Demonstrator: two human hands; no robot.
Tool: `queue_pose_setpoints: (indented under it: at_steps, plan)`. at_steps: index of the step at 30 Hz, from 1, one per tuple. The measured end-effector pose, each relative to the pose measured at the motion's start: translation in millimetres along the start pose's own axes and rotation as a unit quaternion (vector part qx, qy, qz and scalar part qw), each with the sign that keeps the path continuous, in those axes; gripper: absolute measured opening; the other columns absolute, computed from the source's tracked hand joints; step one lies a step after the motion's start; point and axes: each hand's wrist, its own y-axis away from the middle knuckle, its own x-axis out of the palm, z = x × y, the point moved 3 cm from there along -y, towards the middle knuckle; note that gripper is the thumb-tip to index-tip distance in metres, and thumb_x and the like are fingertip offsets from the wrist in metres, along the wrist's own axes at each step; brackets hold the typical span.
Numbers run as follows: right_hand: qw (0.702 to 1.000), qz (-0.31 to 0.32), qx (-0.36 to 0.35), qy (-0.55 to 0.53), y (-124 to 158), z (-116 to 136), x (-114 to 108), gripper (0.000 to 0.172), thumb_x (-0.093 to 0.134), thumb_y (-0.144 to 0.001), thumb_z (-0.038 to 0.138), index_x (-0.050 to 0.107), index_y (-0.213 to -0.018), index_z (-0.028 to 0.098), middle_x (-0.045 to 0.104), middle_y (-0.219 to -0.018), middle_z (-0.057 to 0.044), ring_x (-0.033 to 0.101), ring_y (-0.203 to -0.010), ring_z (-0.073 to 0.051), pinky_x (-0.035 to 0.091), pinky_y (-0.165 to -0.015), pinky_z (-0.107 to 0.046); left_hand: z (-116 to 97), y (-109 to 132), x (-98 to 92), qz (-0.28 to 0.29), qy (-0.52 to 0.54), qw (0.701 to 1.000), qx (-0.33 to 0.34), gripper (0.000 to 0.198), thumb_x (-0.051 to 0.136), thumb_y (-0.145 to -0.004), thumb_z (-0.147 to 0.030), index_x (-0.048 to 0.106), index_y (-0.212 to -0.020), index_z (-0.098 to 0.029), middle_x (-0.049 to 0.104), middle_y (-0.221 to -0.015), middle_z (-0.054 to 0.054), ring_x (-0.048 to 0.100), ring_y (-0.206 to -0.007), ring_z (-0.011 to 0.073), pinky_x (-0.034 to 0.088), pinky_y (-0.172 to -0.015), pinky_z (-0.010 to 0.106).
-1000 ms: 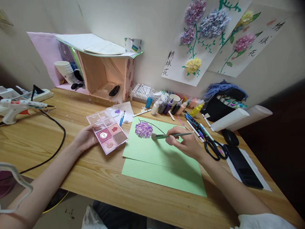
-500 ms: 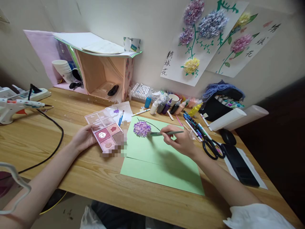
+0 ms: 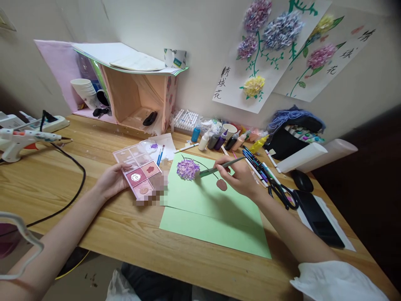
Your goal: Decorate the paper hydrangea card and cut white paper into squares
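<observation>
My left hand [image 3: 111, 182] is closed on the edge of an opened makeup palette [image 3: 144, 176], held tilted over the table left of the green paper [image 3: 216, 225]. Pink and reddish pans show in it, and its far corner is pixelated. Between the fingers of my right hand [image 3: 239, 177] is a makeup brush [image 3: 216, 169] with a green handle. Its bristle end is at the right edge of a raised purple flower [image 3: 187, 169] on the paper; whether they touch I cannot tell. A reddish-brown oval [image 3: 222, 184] with a dark curved line appears beside my right hand.
A glue gun [image 3: 25, 140] with a black cable lies at left. Paint bottles [image 3: 213, 141] line the back. Scissors [image 3: 283, 194], pens [image 3: 255, 167] and a black phone-like slab [image 3: 319, 219] lie at right. A cardboard box [image 3: 140, 96] stands against the wall.
My right hand has shifted slightly up, tilting the brush handle more steeply and uncovering the reddish-brown oval. The view has moved a little; my left hand still holds the palette.
</observation>
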Motion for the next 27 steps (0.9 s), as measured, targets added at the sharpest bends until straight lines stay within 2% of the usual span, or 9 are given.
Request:
queue_pose_setpoints:
  at_steps: [6,12,18,20,25,27]
  plan:
    - [0.998,0.059,-0.01,-0.021,-3,-3,4,0.012,0.044,-0.086,0.019,0.054,-0.079,0.019,0.059,-0.067,-0.001,0.051,-0.055,-0.012,0.04,-0.053,-0.024,0,1,0.5,0.009,-0.009,1.0,-0.004,0.053,0.043,-0.077,-0.01,0.041,-0.13,-0.005,0.069,-0.099,0.012,0.064,-0.093,0.0224,0.051,-0.082,0.033]
    - [0.999,0.025,-0.026,-0.033,-5,-5,0,0.011,0.044,-0.086,0.019,0.054,-0.081,0.019,0.059,-0.067,-0.001,0.052,-0.056,-0.012,0.04,-0.052,-0.024,0,1,0.1,0.013,-0.005,1.0,0.0,0.051,0.044,-0.077,-0.009,0.043,-0.128,-0.005,0.069,-0.102,0.011,0.063,-0.096,0.0233,0.049,-0.086,0.036]
    - [0.998,0.053,-0.029,-0.033,-4,-9,2,0.011,0.045,-0.085,0.019,0.055,-0.08,0.019,0.06,-0.068,-0.001,0.052,-0.056,-0.012,0.041,-0.052,-0.025,0,1,1.2,0.022,0.021,0.999,-0.009,0.048,0.045,-0.077,-0.008,0.047,-0.124,-0.005,0.069,-0.102,0.01,0.063,-0.097,0.0228,0.049,-0.086,0.036]
    - [0.999,0.015,-0.026,-0.029,-3,-10,-1,0.011,0.045,-0.085,0.019,0.055,-0.081,0.019,0.059,-0.067,-0.001,0.052,-0.056,-0.013,0.041,-0.052,-0.026,0,2,1.6,0.024,0.018,1.0,-0.008,0.048,0.044,-0.077,-0.008,0.046,-0.125,-0.005,0.069,-0.102,0.011,0.063,-0.097,0.0228,0.05,-0.085,0.035]
    - [0.985,-0.154,-0.055,-0.057,0,-9,-17,0.012,0.046,-0.087,0.024,0.057,-0.085,0.022,0.059,-0.073,-0.003,0.055,-0.064,-0.017,0.045,-0.061,-0.032,1,2,1.3,0.04,0.019,0.999,-0.006,0.05,0.044,-0.076,-0.006,0.044,-0.126,-0.006,0.067,-0.107,0.011,0.062,-0.101,0.023,0.05,-0.086,0.036]
    - [0.982,-0.155,-0.077,-0.078,-3,-3,-16,0.012,0.047,-0.088,0.026,0.058,-0.09,0.023,0.061,-0.078,-0.005,0.057,-0.069,-0.019,0.047,-0.064,-0.035,1,1,1.0,0.044,0.027,0.999,-0.009,0.051,0.045,-0.075,-0.006,0.044,-0.126,-0.006,0.067,-0.106,0.012,0.063,-0.099,0.0226,0.051,-0.086,0.036]
